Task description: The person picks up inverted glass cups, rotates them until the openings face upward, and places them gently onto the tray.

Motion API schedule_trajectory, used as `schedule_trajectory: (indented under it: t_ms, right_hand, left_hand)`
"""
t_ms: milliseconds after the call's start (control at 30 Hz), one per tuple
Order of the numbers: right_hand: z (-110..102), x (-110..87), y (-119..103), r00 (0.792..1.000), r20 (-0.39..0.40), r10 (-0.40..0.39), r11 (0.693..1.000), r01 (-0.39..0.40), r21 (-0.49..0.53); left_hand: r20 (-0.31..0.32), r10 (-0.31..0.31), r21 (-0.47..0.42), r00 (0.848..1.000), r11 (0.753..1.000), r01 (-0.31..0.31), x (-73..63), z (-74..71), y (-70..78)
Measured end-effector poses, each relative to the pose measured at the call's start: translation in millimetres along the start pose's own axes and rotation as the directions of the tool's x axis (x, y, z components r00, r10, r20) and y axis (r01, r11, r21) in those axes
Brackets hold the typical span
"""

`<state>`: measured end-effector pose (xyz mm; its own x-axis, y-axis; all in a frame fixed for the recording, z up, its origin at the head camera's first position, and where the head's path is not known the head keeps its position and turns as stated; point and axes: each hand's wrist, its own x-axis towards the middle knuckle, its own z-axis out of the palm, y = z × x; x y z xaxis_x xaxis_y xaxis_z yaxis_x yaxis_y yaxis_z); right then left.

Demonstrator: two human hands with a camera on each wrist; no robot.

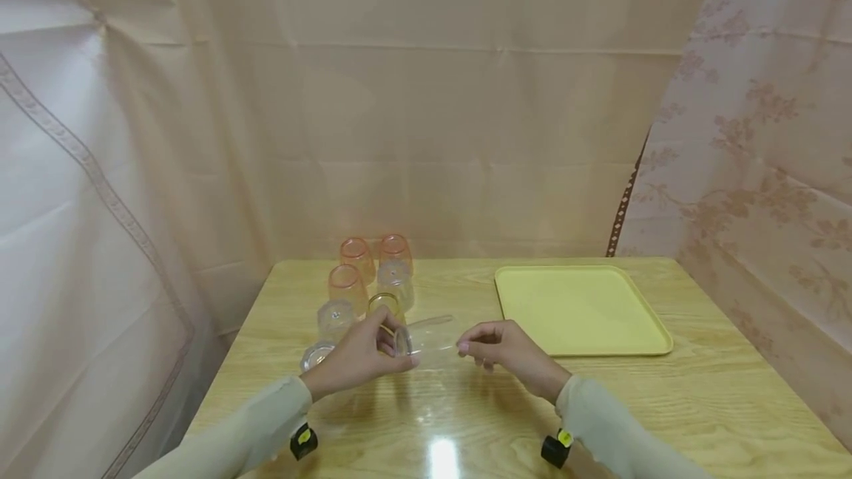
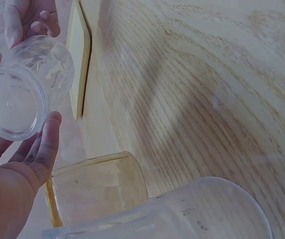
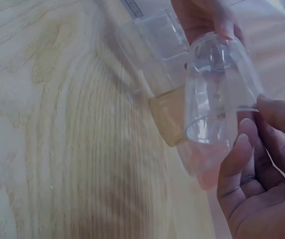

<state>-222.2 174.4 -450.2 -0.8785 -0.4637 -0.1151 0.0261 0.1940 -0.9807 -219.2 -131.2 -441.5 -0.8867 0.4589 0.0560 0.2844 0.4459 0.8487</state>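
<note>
A clear plastic cup (image 1: 431,340) is held on its side above the table between both hands. My left hand (image 1: 362,352) grips it round the base end, fingers and thumb on opposite sides in the left wrist view. At the open end, my right hand (image 1: 514,355) pinches the rim, with the thumb (image 3: 277,115) at the edge. Beside the left hand, a yellow cup (image 2: 100,184) stands upside down, partly hidden by that hand in the head view. Another clear cup (image 2: 202,211) is close below the left wrist.
Upside-down cups fill the table's left side: orange ones (image 1: 347,284) towards the back, clear ones (image 1: 336,316) among and in front of them. A yellow tray (image 1: 579,309) lies at the right. Cloth curtains (image 1: 466,131) surround the wooden table (image 1: 705,390).
</note>
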Motion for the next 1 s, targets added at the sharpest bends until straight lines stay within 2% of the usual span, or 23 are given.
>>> schedule_trajectory:
  t_ms: [200, 367, 567, 700, 900, 1000]
  right_hand:
    - [2, -0.6, 0, 1.0, -0.008, -0.002, 1.0, 0.002, 0.019]
    - [2, -1.8, 1, 0.999, -0.043, -0.022, 1.0, 0.022, 0.001]
    - [0, -3.7, -2, 0.992, -0.09, -0.088, 0.993, 0.08, -0.085]
    - [-4, -5.6, -5, 0.989, -0.112, -0.099, 0.985, 0.081, -0.155]
    - [-14, -8.7, -8, 0.984, -0.149, -0.096, 0.975, 0.063, -0.212]
    - [-21, -9.6, -8, 0.979, -0.173, -0.11, 0.97, 0.067, -0.233]
  left_hand:
    - [0.005, -0.002, -0.018, 1.0, 1.0, 0.003, -0.4, 1.0, 2.4]
    - [0.006, 0.026, 0.007, 1.0, 1.0, -0.026, 0.8, 0.4, 3.5]
    - [0.005, 0.065, 0.071, 0.998, 0.995, -0.065, 2.4, -1.4, 3.5]
    - [-0.002, 0.099, 0.124, 0.995, 0.987, -0.098, 1.2, -5.4, 0.5]
    - [-0.005, 0.17, 0.23, 0.985, 0.959, -0.164, -3.6, -16.5, -7.3]
    - [0.004, 0.175, 0.27, 0.985, 0.948, -0.17, -8.6, -25.1, -10.9]
